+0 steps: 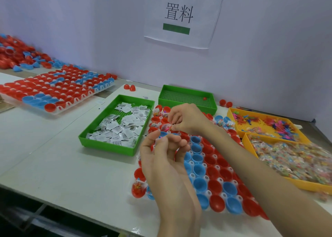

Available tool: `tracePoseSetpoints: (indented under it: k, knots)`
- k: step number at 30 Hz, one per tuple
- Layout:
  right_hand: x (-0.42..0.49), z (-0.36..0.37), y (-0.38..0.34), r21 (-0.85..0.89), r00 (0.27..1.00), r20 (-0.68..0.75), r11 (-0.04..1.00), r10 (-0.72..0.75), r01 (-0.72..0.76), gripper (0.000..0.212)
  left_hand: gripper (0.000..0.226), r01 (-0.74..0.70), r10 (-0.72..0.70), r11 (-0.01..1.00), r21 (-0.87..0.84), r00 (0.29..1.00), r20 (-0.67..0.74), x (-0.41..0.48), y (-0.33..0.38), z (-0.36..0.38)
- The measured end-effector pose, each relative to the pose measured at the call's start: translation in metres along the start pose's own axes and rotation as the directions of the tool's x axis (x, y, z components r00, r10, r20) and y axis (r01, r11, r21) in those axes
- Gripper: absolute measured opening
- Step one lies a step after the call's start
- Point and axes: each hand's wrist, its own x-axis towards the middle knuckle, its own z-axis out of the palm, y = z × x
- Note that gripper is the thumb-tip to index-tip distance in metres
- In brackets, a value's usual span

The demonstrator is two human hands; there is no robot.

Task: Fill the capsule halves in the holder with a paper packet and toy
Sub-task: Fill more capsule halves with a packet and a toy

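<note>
A white holder (pixel 206 178) packed with red and blue capsule halves (pixel 199 170) is laid on the near right part of the white table (pixel 53 156). Above its far left rows, a small clear toy packet (pixel 168 128) with coloured contents is pinched between the thumb and fingertips of the right hand (pixel 186 118). The left hand (pixel 161 157) is held nearer, over the holder's left edge, palm turned up and fingers curled inward; whether anything is grasped in it cannot be told. Packets are seen in some halves in the far rows and in a red half at the near left corner. Just left of the holder, a green tray (pixel 107 147) is heaped with white paper packets (pixel 122 127). A second green tray (pixel 186 88) is placed beyond the holder. On the right, two yellow trays are set side by side: the far one (pixel 231 111) holds loose coloured toy pieces, the near one (pixel 251 147) clear toy bags. Far left, another filled holder (pixel 59 110) and a pile of loose halves (pixel 18 55) are seen. A printed paper sign (pixel 183 15) is fixed to the wall.
</note>
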Motion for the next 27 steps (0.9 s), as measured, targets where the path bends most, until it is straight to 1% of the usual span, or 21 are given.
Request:
tracePoseSetpoints:
  k: [2,4,7,13,15,18,22,24,25,27]
  knots:
    - [-0.001,-0.002,-0.001,0.000,1.000,0.010,1.000,0.008,-0.008,0.018,0.013,0.006,-0.006,0.999,0.031,1.000,0.014,-0.001,0.002,-0.002]
    - [-0.003,-0.003,-0.001,-0.013,1.000,-0.003,1.000,-0.002,0.002,0.017,0.011,0.013,-0.012,0.999,0.041,1.000,-0.009,-0.001,0.005,-0.001]
    - [-0.006,-0.008,0.000,-0.021,0.999,-0.045,1.000,-0.007,0.006,0.019,0.010,-0.078,0.079,0.991,0.111,0.997,0.003,-0.003,0.005,-0.003]
    - [-0.006,-0.020,-0.002,0.109,0.993,-0.101,0.993,0.059,-0.048,0.024,0.008,-0.273,0.268,0.948,0.164,0.962,0.055,-0.007,-0.001,-0.002]
    - [-0.007,-0.020,-0.002,0.122,0.994,-0.087,0.991,0.066,-0.055,0.024,0.009,-0.285,0.276,0.940,0.191,0.959,0.071,-0.008,-0.003,-0.002]
    - [-0.007,-0.014,0.000,0.096,0.996,-0.064,0.993,0.069,-0.063,0.023,0.010,-0.231,0.226,0.965,0.128,0.973,0.053,-0.007,-0.002,-0.001]
    - [-0.006,-0.007,0.004,0.052,0.996,-0.039,0.996,0.078,-0.076,0.022,0.007,-0.217,0.214,0.975,0.048,0.975,0.059,-0.010,-0.003,-0.001]
    - [-0.004,-0.003,0.004,0.004,0.997,-0.038,0.998,0.061,-0.061,0.022,0.006,-0.216,0.216,0.976,-0.036,0.976,-0.011,-0.011,-0.003,0.002]
    - [-0.003,-0.002,0.004,-0.021,0.998,-0.042,0.999,0.049,-0.050,0.022,0.010,-0.201,0.196,0.975,-0.091,0.978,-0.067,-0.010,-0.004,0.006]
    - [-0.001,0.001,0.002,-0.077,0.999,-0.040,0.997,0.015,-0.018,0.023,0.019,-0.146,0.105,0.956,-0.255,0.980,-0.168,-0.009,-0.001,0.014]
